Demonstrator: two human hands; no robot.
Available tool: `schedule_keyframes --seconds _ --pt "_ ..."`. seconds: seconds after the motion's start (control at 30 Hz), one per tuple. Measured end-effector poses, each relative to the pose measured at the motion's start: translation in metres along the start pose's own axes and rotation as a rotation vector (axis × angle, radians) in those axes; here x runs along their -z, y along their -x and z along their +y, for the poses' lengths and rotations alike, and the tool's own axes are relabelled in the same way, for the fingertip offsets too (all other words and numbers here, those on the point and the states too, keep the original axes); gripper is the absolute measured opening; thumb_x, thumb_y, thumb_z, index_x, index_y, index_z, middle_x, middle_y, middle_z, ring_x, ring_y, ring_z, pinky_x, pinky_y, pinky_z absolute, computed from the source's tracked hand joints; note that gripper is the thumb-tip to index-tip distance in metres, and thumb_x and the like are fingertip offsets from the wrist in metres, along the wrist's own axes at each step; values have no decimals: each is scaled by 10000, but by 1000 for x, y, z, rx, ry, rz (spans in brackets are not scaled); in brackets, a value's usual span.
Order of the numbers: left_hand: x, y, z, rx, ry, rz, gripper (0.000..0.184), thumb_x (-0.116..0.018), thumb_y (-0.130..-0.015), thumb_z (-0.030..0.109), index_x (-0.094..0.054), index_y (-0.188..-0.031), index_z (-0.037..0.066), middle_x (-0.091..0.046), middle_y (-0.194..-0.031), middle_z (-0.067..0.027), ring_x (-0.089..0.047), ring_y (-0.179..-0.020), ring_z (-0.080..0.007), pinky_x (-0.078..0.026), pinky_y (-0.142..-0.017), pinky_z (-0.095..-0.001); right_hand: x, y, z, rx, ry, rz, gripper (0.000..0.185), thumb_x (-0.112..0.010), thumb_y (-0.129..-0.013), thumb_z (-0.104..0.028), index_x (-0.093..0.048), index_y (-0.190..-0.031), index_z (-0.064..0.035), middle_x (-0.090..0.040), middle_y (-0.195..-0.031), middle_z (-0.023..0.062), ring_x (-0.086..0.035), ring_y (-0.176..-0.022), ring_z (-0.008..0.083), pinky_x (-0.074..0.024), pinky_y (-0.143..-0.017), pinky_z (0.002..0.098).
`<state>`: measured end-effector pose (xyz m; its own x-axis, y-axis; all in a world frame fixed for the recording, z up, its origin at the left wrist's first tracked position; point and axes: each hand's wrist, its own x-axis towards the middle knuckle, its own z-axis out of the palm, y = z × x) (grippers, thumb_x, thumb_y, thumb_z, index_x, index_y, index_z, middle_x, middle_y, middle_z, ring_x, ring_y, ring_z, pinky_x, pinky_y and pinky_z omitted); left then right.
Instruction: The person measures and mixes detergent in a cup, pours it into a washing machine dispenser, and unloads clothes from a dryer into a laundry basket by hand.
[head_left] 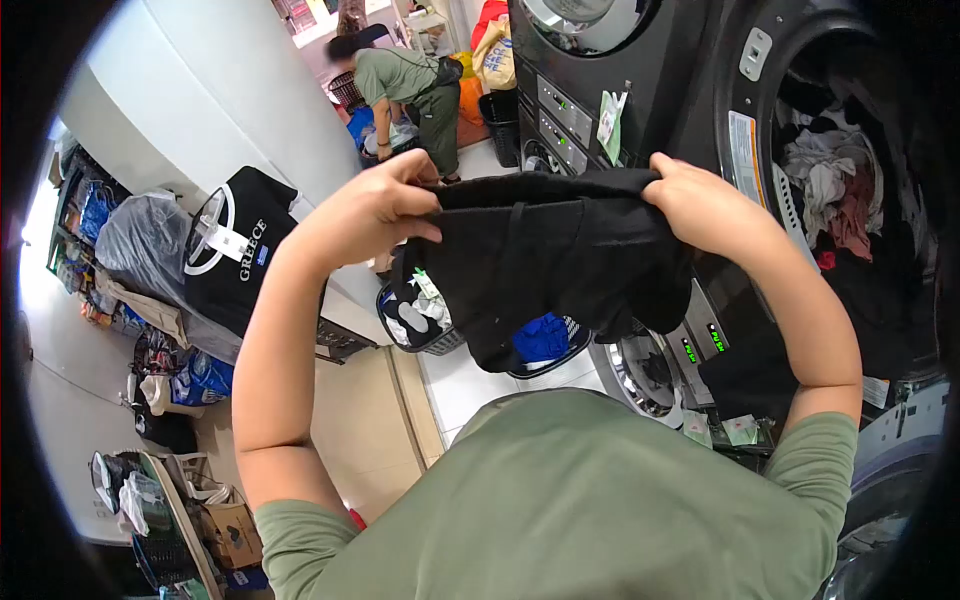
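Black pants [540, 255] with belt loops are stretched out in front of me, their waistband uppermost and the cloth drooping in folds. One end of the waistband is pinched in my left hand [385, 200]. My right hand [695, 205] grips the other end, close to the stacked dark machines. Whether the pants have short or long legs I cannot tell. Partly behind the cloth are a laundry basket [440, 343] with white and dark clothes and a blue cloth [541, 338] in another basket.
At right an open dryer drum [835, 180] holds mixed clothes. A black GREECE shirt [245, 245] hangs at left near a plastic-covered bundle [145, 240]. Another person [400, 85] bends over a basket at the back. Shelves with bags and boxes [232, 533] line the left.
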<state>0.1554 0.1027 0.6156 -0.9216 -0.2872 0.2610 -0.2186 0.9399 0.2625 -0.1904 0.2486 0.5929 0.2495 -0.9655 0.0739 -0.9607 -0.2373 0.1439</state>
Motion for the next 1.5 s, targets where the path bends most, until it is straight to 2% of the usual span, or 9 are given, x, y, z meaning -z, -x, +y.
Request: schedule_keyframes --seconds 0.37,0.57,0.73,0.87,1.03,1.2,1.33,1.4,1.5 --pt "30 3 -6 66 -88 197 158 -688 -817 -19 -585 -934 1 -525 -936 -95 -568 -841 -245 -480 -730 -343 10 4 4 -25 -457 119 497 -875 -647 -295 -570 -872 26 -565 -1020 188 -593 -953 365 -482 -824 387" --pt "47 4 -17 42 489 255 177 -684 -837 -38 -552 -947 0 -506 -976 -39 -505 -914 -165 -432 -787 -265 23 6 33 -27 -1341 253 430 -936 -572 -253 -606 -790 -84 -566 -858 -38 -544 -873 113 -403 -826 275" --pt "48 -11 -26 5 37 149 171 -688 -860 23 -546 -955 17 -507 -879 -28 -514 -848 -180 -428 -749 -288 47 -24 39 225 -985 -48 431 -872 -656 -248 -506 -669 -20 -533 -1285 164 -516 -1157 232 -386 -958 347" --pt "48 -23 -39 382 108 338 260 -722 -867 187 -590 -995 2 -564 -822 -35 -551 -742 -137 -471 -672 -286 40 -46 51 -160 -995 164 269 -710 -862 -271 -520 -777 -100 -518 -761 -57 -475 -724 65 -445 -697 263" --pt "34 -71 -3 612 497 421 474 -729 -857 295 -598 -1127 -72 -636 -905 -91 -663 -858 -166 -570 -712 -290 54 -93 -8 -235 -1095 687 325 -695 -900 -336 -625 -919 -19 -596 -772 18 -567 -688 92 -477 -583 247" --pt "47 -74 75 -181 786 456 316 -519 -993 104 -534 -1242 -90 -638 -1085 -191 -673 -953 -262 -559 -886 -348 99 -78 -78 186 -791 905 413 -734 -804 -77 -561 -1177 -40 -612 -1087 85 -606 -995 194 -479 -879 286" --pt "-40 -43 18 -267 476 1295 585 -581 -938 96 -274 -1424 -19 -427 -1380 -226 -547 -1190 -308 -464 -1033 -446 128 -44 -49 145 -883 956 339 -697 -810 34 -558 -1109 -43 -614 -1057 85 -616 -1004 165 -482 -882 296" --pt "-103 -43 13 -26 667 897 822 -726 -819 198 -247 -1452 -14 -296 -1503 -188 -372 -1351 -280 -319 -1126 -437 117 -43 -22 180 -712 1251 407 -819 -741 -195 -615 -1052 -30 -688 -937 116 -686 -904 217 -520 -818 326" --pt "-163 -44 47 383 914 244 714 -792 -750 143 -456 -1356 -32 -335 -1499 -143 -317 -1363 -224 -316 -1102 -350 138 -13 -37 278 -535 1379 361 -760 -721 -88 -609 -1047 -68 -655 -996 137 -650 -932 358 -518 -800 379"
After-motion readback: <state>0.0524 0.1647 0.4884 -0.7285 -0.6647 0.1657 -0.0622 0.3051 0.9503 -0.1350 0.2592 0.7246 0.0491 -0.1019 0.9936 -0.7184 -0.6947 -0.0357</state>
